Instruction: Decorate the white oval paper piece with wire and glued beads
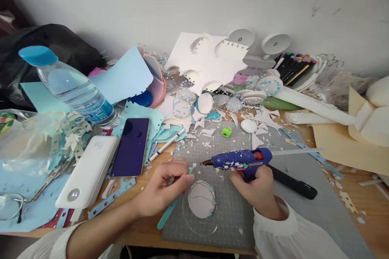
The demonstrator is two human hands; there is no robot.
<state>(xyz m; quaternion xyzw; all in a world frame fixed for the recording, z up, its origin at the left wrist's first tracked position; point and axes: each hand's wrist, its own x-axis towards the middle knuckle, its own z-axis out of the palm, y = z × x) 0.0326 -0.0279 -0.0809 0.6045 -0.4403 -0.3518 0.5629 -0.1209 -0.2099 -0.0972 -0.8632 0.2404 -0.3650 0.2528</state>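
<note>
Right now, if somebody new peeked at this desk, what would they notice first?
First the blue glue gun in the middle, held by the right hand over the grey cutting mat, its tip aimed toward the teal strip pinched in the left hand. Then the blue-capped water bottle tilting over paper scraps at far left, with a white power bank and dark phone beside each other below it.

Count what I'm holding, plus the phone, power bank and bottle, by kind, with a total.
Glue gun, right hand: 1
Teal strip, left hand: 1
Phone: 1
Power bank: 1
Bottle: 1
Total: 5
</note>
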